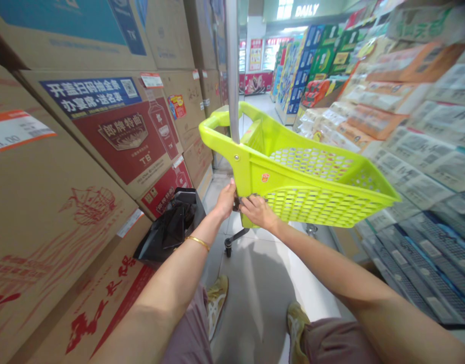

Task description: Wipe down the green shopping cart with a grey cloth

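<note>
A lime-green plastic shopping cart (308,174) stands sideways in front of me, with a grey metal pole (233,71) rising at its handle end. My left hand (225,200) is closed at the lower edge of the cart's side panel, thumb uppermost. Close beside it, my right hand (258,210) has its fingers curled against the same lower part, left of the slotted basket wall. Between the hands shows a small dark piece, too hidden to name. A caster wheel (228,247) is visible below on the floor.
Stacked cardboard cartons (122,131) line the left side. A black bag (172,222) stands against them, near my left forearm. Shelves of packaged goods (407,116) run along the right, close to the cart's far end. My shoes (217,303) are on the tiled floor (251,303).
</note>
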Tool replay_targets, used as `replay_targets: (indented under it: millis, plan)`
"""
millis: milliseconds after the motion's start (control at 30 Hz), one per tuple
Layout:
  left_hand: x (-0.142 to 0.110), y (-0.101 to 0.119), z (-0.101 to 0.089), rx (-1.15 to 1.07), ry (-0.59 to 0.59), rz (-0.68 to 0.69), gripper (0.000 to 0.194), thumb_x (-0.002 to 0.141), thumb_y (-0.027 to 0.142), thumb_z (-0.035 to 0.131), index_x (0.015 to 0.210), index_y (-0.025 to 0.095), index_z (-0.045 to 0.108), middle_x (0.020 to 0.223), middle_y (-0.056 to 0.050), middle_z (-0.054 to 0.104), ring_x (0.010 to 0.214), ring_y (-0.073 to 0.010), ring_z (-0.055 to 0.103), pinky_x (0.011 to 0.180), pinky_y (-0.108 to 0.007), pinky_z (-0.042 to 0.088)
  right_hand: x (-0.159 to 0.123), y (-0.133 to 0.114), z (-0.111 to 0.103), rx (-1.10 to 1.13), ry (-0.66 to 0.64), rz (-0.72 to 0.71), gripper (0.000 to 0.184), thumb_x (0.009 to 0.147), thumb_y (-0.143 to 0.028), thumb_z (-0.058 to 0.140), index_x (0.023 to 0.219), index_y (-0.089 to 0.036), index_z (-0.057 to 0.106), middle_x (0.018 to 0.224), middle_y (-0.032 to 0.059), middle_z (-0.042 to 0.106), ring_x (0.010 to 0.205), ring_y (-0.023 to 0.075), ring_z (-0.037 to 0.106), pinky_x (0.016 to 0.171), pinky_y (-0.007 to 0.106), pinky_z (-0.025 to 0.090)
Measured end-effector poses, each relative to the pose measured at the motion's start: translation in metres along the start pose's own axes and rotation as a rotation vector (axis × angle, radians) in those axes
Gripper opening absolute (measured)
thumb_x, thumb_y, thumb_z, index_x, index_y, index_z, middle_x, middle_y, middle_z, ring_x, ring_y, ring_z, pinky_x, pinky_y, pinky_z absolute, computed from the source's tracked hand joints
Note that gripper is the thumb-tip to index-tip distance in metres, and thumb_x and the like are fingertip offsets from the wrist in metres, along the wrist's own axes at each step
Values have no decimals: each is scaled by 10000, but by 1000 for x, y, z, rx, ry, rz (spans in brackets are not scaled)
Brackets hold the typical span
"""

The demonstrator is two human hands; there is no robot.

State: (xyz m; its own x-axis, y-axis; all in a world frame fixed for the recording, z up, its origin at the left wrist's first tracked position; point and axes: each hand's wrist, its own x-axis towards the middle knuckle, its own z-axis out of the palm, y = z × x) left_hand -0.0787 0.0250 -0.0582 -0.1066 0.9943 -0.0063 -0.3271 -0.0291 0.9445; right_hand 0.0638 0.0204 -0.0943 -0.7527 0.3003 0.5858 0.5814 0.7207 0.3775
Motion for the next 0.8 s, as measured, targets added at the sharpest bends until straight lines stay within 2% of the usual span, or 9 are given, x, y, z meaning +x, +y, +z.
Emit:
replay_targets:
  millis: [100, 200, 333, 433, 500, 600, 700, 800]
  plan:
    - [-1, 1, 1, -4, -15, 13, 412, 817, 547, 523, 789, 146, 616, 572, 18, 571, 542, -97, 514, 548, -209, 405, 5, 3, -6, -13, -2, 7, 197, 884, -179, 448, 948, -215, 631, 1020, 63, 611, 916, 184, 437, 789, 329, 319]
    - [-1, 2, 4, -64, -44, 30, 362, 844, 478, 519, 820, 133, 628, 672, -8, 628, 641, -109, 562, 642, -225, 434, 22, 12, -17, -65, 55, 87, 233, 898, -195, 422, 1014, -223, 623, 1065, 72, 603, 987, 202, 425, 810, 338, 316]
    - [1, 2, 6, -113, -6, 77, 185, 812, 302, 584, 756, 128, 615, 674, 14, 624, 642, -78, 532, 663, -203, 416, 48, 23, -31, -76, 137, 241, 280, 912, -222, 400, 1121, -228, 587, 1183, 99, 560, 1095, 228, 387, 875, 373, 293]
    - [3, 1, 6, -120, 14, 81, 79, 750, 200, 613, 718, 129, 607, 634, 38, 602, 621, -69, 511, 664, -201, 410, 55, 24, -32, -44, 154, 271, 266, 909, -222, 417, 1110, -229, 592, 1201, 99, 554, 1109, 228, 386, 887, 374, 280]
    - [3, 0, 6, -133, 20, 83, 84, 745, 212, 623, 741, 129, 615, 661, 30, 621, 656, -78, 537, 705, -216, 423, 49, 19, -29, -27, 138, 238, 246, 901, -204, 433, 1077, -228, 603, 1183, 91, 565, 1083, 217, 404, 876, 362, 283]
    - [3, -1, 4, -126, -7, 68, 223, 794, 352, 604, 797, 130, 627, 733, -11, 659, 749, -119, 590, 762, -250, 443, 29, 10, -19, -42, 73, 157, 232, 896, -189, 434, 1044, -225, 609, 1130, 76, 589, 1029, 198, 434, 838, 340, 297]
    - [2, -3, 2, -61, -24, 35, 347, 832, 474, 533, 824, 141, 630, 758, -34, 672, 802, -150, 617, 749, -258, 462, 5, 1, -8, -74, 19, 54, 202, 890, -185, 442, 977, -219, 621, 1076, 57, 610, 976, 185, 456, 800, 329, 304]
    - [1, -6, 2, -32, -22, 75, 366, 856, 493, 488, 871, 154, 625, 774, -31, 674, 821, -143, 621, 745, -244, 470, -9, -2, -2, -64, 21, -27, 177, 883, -177, 453, 919, -206, 623, 1053, 54, 617, 937, 177, 464, 771, 323, 303]
